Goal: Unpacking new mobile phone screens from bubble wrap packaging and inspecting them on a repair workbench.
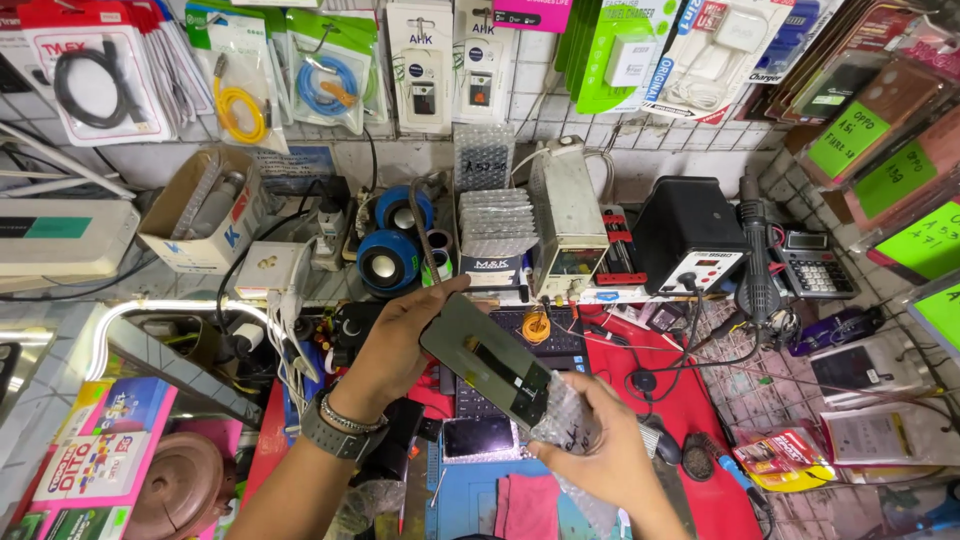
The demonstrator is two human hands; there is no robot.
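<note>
Both hands hold one thing above the middle of the cluttered worktop: a dark, flat phone screen panel, glossy and rectangular, tilted so its upper end points to the back left. Its lower end sits half inside a clear bubble-wrap sleeve. Left hand, with a watch and bracelet at the wrist, reaches up from below, fingers closed on the panel's upper edge. Right hand is clamped on the bubble-wrap sleeve, thumb on top, palm beneath.
</note>
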